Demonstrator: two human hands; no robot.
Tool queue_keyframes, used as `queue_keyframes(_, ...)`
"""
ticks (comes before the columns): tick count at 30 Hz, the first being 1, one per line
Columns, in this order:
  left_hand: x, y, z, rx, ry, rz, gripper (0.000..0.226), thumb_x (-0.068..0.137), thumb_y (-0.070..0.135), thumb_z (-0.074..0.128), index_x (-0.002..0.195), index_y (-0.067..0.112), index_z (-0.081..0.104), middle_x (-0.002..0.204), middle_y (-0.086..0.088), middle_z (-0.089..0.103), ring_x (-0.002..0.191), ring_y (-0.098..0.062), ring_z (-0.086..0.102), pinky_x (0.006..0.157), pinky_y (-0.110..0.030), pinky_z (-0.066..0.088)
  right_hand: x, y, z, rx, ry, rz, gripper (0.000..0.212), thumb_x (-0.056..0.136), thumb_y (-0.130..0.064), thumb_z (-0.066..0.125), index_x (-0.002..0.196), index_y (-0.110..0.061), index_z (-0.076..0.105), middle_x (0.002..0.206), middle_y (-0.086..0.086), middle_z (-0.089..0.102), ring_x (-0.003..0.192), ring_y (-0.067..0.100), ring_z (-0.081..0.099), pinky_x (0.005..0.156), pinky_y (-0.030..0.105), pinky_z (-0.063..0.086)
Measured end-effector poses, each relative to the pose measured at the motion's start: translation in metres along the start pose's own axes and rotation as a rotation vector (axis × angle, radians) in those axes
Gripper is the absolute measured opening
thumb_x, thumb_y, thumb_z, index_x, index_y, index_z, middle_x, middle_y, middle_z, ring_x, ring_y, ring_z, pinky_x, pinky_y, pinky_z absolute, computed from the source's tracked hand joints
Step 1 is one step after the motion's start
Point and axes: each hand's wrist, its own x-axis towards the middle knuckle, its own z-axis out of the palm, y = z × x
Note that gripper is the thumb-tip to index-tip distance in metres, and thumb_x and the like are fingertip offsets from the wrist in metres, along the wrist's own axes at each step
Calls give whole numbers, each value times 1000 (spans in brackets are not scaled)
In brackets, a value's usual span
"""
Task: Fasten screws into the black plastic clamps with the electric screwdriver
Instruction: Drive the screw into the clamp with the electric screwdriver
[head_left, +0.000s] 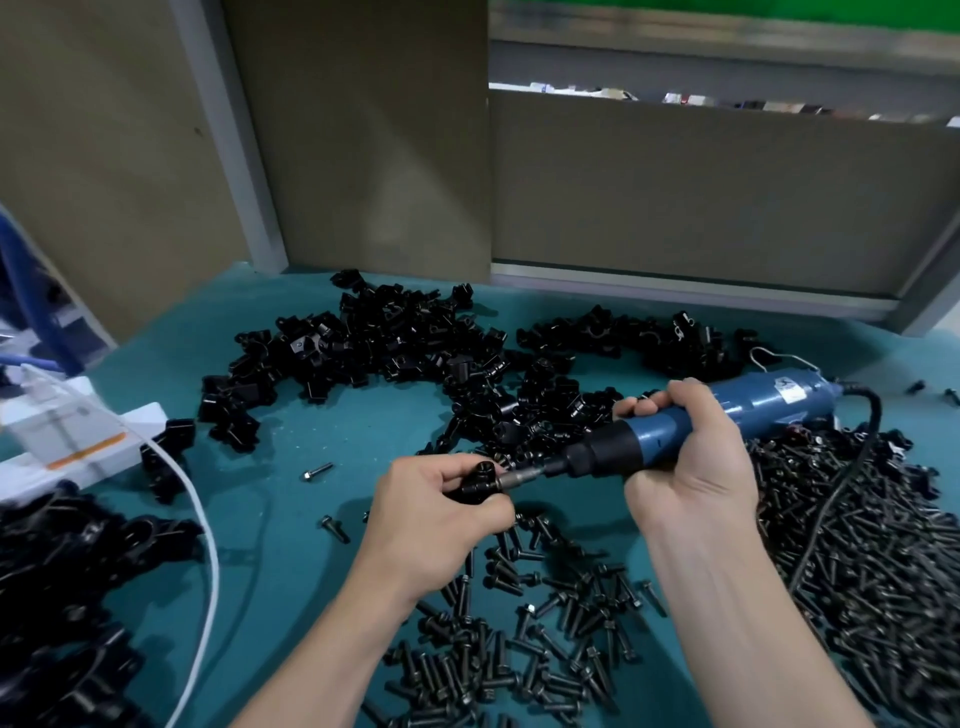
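Clamp: one black plastic clamp (475, 480) was held above the teal mat (322, 431), just in front of the loose clamp pile (389, 343).
Left hand (436, 499): fingers and thumb were curled round that clamp, pinching it steady.
Right hand (691, 457): it was wrapped round the blue barrel of the electric screwdriver (727, 415), which lay nearly level and pointed left.
Bit (522, 475): its tip met the clamp's side; the screw itself was hidden, so its depth could not be told.
Screws: they lay heaped to the right (883, 545) and scattered below the hands (545, 623).
Step, as judged: a screw was probably being driven into the held clamp.
Risk, slip: with the clamp gripped in mid-air and not braced, the tool's torque could twist it out of the fingers.
Risk, angle: a bit tilted off the hole's line might cross-thread the screw or jump off its head toward the fingertips.
Risk, cord: the black cord (841, 483) trailed over the screw heap and could drag screws about or tug at the tool.
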Motion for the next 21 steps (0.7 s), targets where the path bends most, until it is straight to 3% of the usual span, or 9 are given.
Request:
queue_keyframes(5, -2, -2, 0, 20, 18, -4, 20, 62, 31, 76, 81, 34, 81, 54, 11, 57, 46, -11, 37, 46, -22, 30, 0, 2, -4, -1, -14, 8, 23, 90, 6, 64, 95, -10, 48, 66, 5, 52, 50, 16, 52, 74, 35, 58)
queue_keyframes(10, -3, -2, 1, 8, 22, -9, 21, 62, 29, 75, 82, 36, 81, 57, 9, 60, 47, -14, 38, 49, -25, 30, -1, 3, -3, 9, -50, -9, 31, 89, 7, 64, 109, -9, 46, 64, 5, 53, 50, 17, 53, 77, 36, 58)
queue_keyframes(21, -3, -3, 0, 39, 35, -18, 21, 68, 20, 79, 83, 34, 81, 61, 8, 66, 42, -9, 41, 43, -21, 33, -4, 7, -3, 31, -33, -17, 34, 86, 10, 64, 110, -9, 49, 69, 6, 55, 52, 17, 54, 74, 37, 58)
